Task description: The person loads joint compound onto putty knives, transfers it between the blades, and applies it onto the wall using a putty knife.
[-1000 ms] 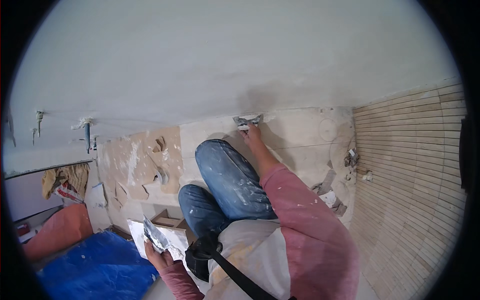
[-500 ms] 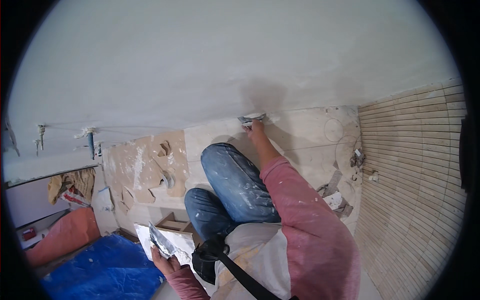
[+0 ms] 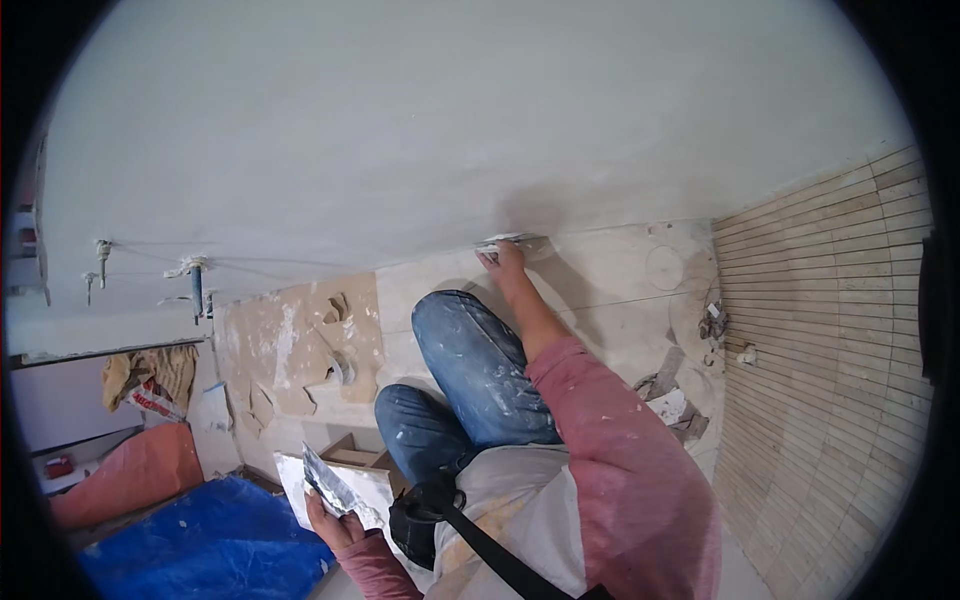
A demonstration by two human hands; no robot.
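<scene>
My right hand [image 3: 505, 260] is closed around a flat putty blade [image 3: 492, 245] and reaches out in front of my knees. The blade lies against the foot of the smooth white wall [image 3: 480, 110], where it meets the floor; white paste shows along it. Low on the left, my left hand [image 3: 335, 522] grips a metal plastering blade [image 3: 330, 478] smeared with white paste. This blade is tilted up over a white-smeared board [image 3: 372, 490], and its handle is hidden.
Pipe stubs [image 3: 196, 285] stick out of the wall at left. Torn brown paper [image 3: 290, 340] covers part of the floor, with a blue tarp [image 3: 215, 540] nearer me. Scraps [image 3: 675, 400] lie beside the strip-tiled wall [image 3: 820, 340] at right. A wooden frame [image 3: 355, 455] stands by my knee.
My right hand has slid slightly left along the wall's foot, and its blade now looks flatter. The view has shifted a little. My left hand still holds its blade over the board.
</scene>
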